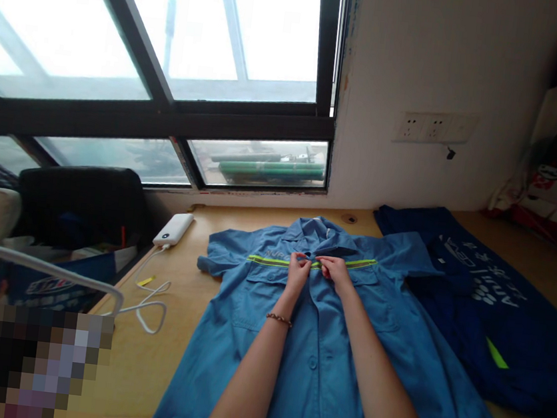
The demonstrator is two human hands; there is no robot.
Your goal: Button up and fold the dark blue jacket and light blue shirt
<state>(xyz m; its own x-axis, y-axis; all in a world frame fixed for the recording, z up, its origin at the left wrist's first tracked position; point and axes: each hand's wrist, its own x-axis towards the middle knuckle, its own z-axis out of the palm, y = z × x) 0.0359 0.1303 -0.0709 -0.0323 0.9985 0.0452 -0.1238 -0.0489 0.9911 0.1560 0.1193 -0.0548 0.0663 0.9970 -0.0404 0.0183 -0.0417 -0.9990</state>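
Note:
A blue short-sleeved work shirt (pixel 266 315) lies front side up on the wooden table, its collar toward the wall. A yellow-green reflective stripe runs across the chest, above two flap pockets. My left hand (pixel 299 268) pinches the front opening at the stripe, just below the collar. Right beside it, my right hand (pixel 334 271) grips the other edge of the opening with closed fingers. Whatever small part lies between the fingertips is too small to make out. Farther down the front a button (pixel 312 362) shows.
Darker blue garments (pixel 495 294) with white print lie on the right of the table (pixel 140 368). On the left sit a white power bank (pixel 174 229) and its cable (pixel 150 318). A window is ahead; a wall socket (pixel 436 128) is at right. A black chair back (pixel 82 203) stands left.

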